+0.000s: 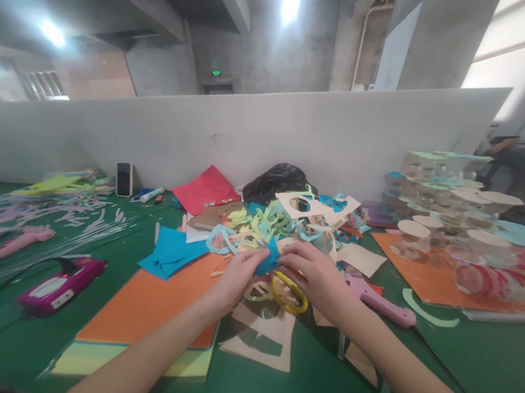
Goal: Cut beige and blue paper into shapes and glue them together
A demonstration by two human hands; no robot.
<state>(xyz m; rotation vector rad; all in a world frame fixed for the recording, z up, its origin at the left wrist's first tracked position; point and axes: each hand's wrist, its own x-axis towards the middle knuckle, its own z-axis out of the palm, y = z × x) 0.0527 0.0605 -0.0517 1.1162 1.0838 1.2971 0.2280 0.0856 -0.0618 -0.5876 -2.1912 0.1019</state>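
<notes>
A small piece of blue paper [269,259] is pinched between the fingertips of my left hand [241,274]. From the other side, the bent fingers of my right hand [309,269] close on its edge. Just under my right fingers is a yellow scissor handle [290,296]; its blades are hidden, and I cannot tell whether my hand touches it. Behind both hands rises a heap of paper scraps [268,221] in green, blue and cream. A cut cream sheet [262,339] lies beneath them, and folded blue paper [174,252] rests to the left.
Orange sheets [150,305] lie front left, beside a purple device [63,284] with a cable. A pink glue gun [387,306] is right of my hands. Stacked cups with paper discs [443,218] stand on an orange sheet at right. A white partition [177,136] runs behind.
</notes>
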